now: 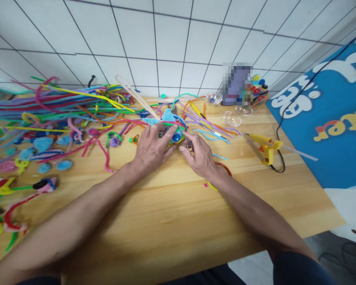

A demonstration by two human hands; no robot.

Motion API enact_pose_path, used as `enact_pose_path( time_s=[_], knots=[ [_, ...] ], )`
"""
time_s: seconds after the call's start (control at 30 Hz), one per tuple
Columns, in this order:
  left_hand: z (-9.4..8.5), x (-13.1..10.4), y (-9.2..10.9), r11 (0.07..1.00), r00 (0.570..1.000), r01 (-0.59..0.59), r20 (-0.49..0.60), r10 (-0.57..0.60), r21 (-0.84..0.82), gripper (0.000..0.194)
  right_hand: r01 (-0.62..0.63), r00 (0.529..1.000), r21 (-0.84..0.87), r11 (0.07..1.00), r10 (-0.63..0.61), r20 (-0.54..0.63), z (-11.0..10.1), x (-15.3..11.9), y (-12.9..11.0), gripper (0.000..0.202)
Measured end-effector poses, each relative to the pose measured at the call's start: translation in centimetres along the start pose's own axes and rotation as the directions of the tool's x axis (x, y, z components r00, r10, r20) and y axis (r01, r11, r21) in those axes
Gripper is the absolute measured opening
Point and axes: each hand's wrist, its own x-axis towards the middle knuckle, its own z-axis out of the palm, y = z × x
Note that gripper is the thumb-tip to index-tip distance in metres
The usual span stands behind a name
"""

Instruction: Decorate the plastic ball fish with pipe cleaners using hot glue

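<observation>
A colourful pipe-cleaner piece (177, 136) lies between my hands near the middle of the table, with a green ring and a round blue part. Light blue pointed pieces (167, 115) stick out behind it. My left hand (152, 145) is closed on its left side, fingertips pressed to the ring. At its right edge my right hand (199, 153) has its fingers bent round a small tool with a brownish handle (190, 147), mostly hidden by the fingers.
Bundled pipe cleaners (77, 103) and many coiled pieces cover the left side. A yellow glue gun (265, 147) with a black cord lies at the right. Clear plastic balls (232, 118) sit at the back right, before a tiled wall (172, 39).
</observation>
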Motion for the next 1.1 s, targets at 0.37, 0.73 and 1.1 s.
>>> enact_pose_path(
  time_s=[0.37, 0.73, 1.1],
  knots=[
    [0.0, -0.2, -0.2, 1.000, 1.000, -0.009, -0.014, 0.009, -0.002, 0.058, -0.013, 1.000, 0.018, 1.000, 0.013, -0.011, 0.1, 0.0, 0.0, 0.041],
    [-0.2, -0.1, 0.0, 1.000, 1.000, -0.004, 0.003, 0.004, -0.015, 0.059, 0.002, 0.999, -0.020, 1.000, -0.003, -0.038, 0.1, 0.1, 0.1, 0.039],
    [0.9, -1.5, -1.1, 0.836, 0.848, 0.381, -0.209, -0.486, -0.395, 0.040, -0.015, 0.999, -0.033, 0.999, 0.013, -0.037, 0.5, 0.0, 0.7, 0.039]
  ],
)
